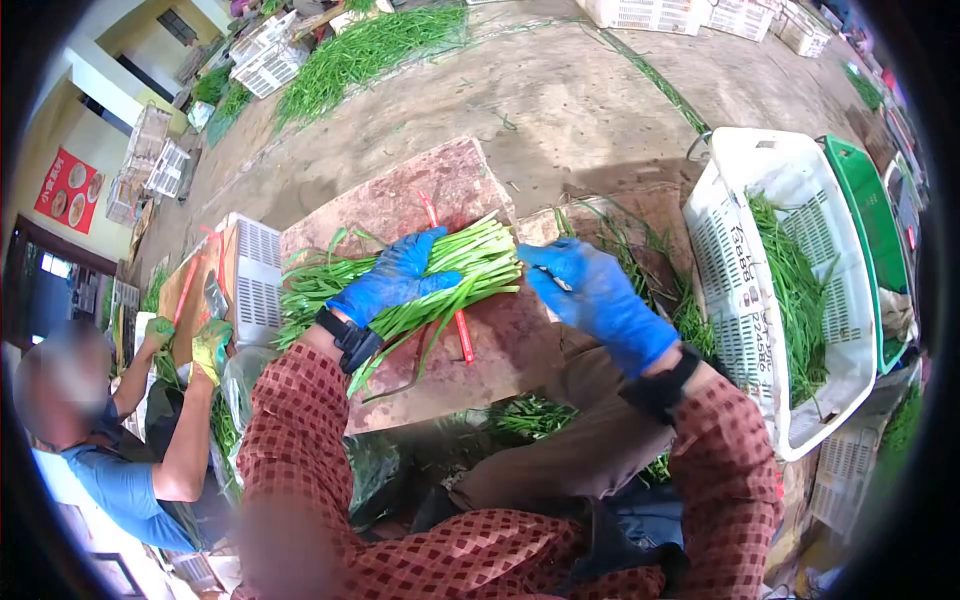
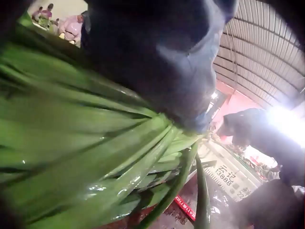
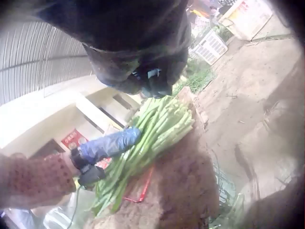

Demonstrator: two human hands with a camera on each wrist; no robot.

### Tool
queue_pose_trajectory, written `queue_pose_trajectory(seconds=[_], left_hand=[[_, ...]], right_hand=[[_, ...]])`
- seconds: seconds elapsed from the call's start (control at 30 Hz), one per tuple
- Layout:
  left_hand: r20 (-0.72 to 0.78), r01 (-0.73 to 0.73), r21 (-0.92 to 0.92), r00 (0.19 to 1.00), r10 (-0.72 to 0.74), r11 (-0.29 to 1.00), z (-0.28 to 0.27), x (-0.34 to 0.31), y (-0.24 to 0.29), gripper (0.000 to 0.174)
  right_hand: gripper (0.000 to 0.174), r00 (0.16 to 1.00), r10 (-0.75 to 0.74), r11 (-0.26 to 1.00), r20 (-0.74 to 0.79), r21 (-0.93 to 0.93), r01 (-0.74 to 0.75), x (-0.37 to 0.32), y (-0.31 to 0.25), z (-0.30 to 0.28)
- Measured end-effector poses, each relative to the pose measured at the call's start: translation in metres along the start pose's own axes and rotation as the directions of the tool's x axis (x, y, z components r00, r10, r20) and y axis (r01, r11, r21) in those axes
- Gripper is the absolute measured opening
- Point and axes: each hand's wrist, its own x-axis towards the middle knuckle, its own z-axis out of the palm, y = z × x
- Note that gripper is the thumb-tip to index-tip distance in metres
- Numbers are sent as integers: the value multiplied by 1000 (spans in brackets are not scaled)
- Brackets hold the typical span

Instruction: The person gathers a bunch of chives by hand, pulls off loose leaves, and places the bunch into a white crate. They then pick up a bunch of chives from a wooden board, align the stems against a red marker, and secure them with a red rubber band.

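Note:
A bundle of green stalks lies across a stained board, its pale cut ends toward the right. My blue-gloved left hand grips the bundle from above, the thumb and fingers spread round it; the left wrist view shows the leaves fanning out from under that glove. Under the bundle runs a red strip, its two ends showing. My right hand, also gloved in blue, is at the cut ends, fingers bent toward them; whether it holds a stalk cannot be told.
At the right stands a white crate with loose greens, a green crate behind it. Another person in yellow-green gloves works at the left beside a board and white crate. More greens lie on the floor ahead.

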Motion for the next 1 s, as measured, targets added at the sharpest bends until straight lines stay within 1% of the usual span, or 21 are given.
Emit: queue_pose_trajectory(seconds=[0.03, 0.07, 0.1, 0.13, 0.17, 0.2, 0.27, 0.3, 0.33, 0.37, 0.4, 0.43, 0.47, 0.5, 0.53, 0.6, 0.63, 0.67, 0.7, 0.93, 1.0], left_hand=[[-8, -9, 38, 1000, 9, 999, 0, 0, -1, 58], [-15, -18, 76, 1000, 19, 997, 0, 1, 0, 56], [-33, -16, 42, 999, 18, 999, 0, -1, 9, 53], [-34, -12, 36, 999, 13, 999, 2, 0, 7, 53], [-60, -15, 100, 998, 21, 995, 4, 1, 4, 51], [-87, -15, 165, 996, 29, 986, 4, 2, 1, 49], [-106, -19, 162, 994, 37, 987, 5, 3, -2, 49], [-118, -30, 167, 992, 50, 985, 6, 3, -1, 49], [-119, -27, 161, 992, 46, 987, 6, 2, 2, 49], [-121, -28, 172, 991, 49, 985, 5, 1, 6, 51], [-124, -29, 184, 991, 53, 982, 3, 0, 11, 54], [-102, -70, 415, 987, 123, 907, 0, 0, 14, 65], [-104, -68, 411, 987, 120, 909, -2, -1, 18, 65], [-98, -40, 401, 991, 86, 915, -3, -1, 21, 69], [-93, -13, 392, 994, 54, 920, -3, -1, 24, 74], [-96, 3, 404, 995, 39, 915, -3, 0, 24, 77], [-109, -7, 395, 993, 55, 919, -2, 1, 19, 81], [-123, -18, 384, 990, 70, 923, -1, 1, 17, 86], [-127, -15, 383, 990, 69, 924, 0, 1, 17, 86], [-154, -55, 378, 981, 121, 924, 3, 1, 6, 87], [-148, -66, 376, 980, 130, 924, 3, 1, 6, 88]], right_hand=[[20, 987, -147, 985, -67, -103, 139, 10, 7, 18], [17, 948, -295, 940, -117, -212, 266, 16, 13, 32], [17, 950, -292, 941, -110, -209, 265, 19, 16, 40], [13, 954, -297, 900, -30, -343, 270, 21, 18, 47], [12, 955, -291, 838, 51, -468, 281, 23, 21, 53], [12, 955, -291, 838, 60, -466, 285, 22, 25, 59], [13, 968, -247, 888, -46, -411, 207, 17, 33, 69], [13, 969, -245, 888, -39, -410, 208, 17, 30, 67], [14, 972, -230, 910, -46, -364, 198, 17, 26, 65], [14, 975, -215, 929, -53, -318, 187, 18, 21, 62], [14, 975, -215, 929, -49, -318, 188, 19, 18, 61], [13, 991, -112, 967, -72, -238, 92, 21, 15, 61], [13, 996, -6, 988, -87, -157, -8, 23, 13, 60], [13, 997, 18, 992, -72, -127, -27, 26, 11, 58], [13, 997, 19, 991, -71, -129, -28, 27, 13, 60], [12, 994, 15, 961, -112, -273, -46, 29, 18, 67], [12, 994, 13, 961, -110, -273, -43, 30, 18, 69], [11, 996, 34, 943, -85, -327, -60, 32, 17, 71], [10, 997, 55, 922, -62, -381, -74, 33, 16, 72], [8, 999, 29, 939, -25, -341, -36, 32, 21, 81], [8, 992, 120, 972, -49, -198, -128, 31, 22, 83]])
